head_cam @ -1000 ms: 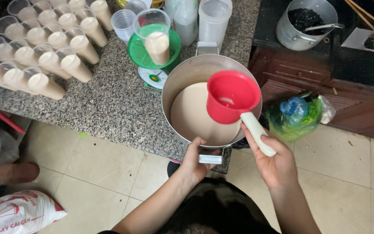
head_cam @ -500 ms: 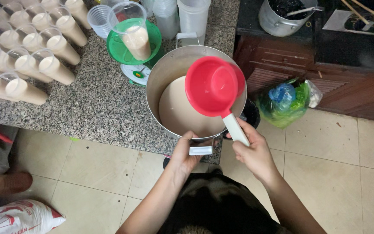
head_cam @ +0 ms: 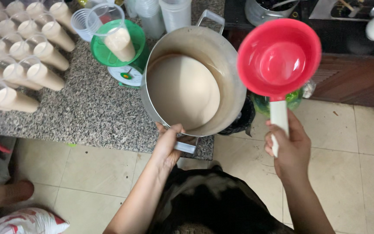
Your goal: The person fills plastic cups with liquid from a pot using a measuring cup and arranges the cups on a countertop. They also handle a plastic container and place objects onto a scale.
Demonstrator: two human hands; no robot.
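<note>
1. The tabletop (head_cam: 87, 112) is speckled grey granite, its near edge running above a pale tiled floor (head_cam: 87, 173).
2. Rows of filled plastic cups (head_cam: 18, 60), holding a beige drink, crowd its left part.
3. A green kitchen scale (head_cam: 124, 65) stands near the middle, carrying one filled cup (head_cam: 117, 37).
4. A large steel pot (head_cam: 191, 78) of beige liquid sits tilted at the right edge, just beside the scale.
5. Stacked empty clear cups (head_cam: 163, 15) stand behind the pot.

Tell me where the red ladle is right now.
In the head view, the red ladle is held up by the right hand, clear of the pot, to its right, over the floor.
</note>
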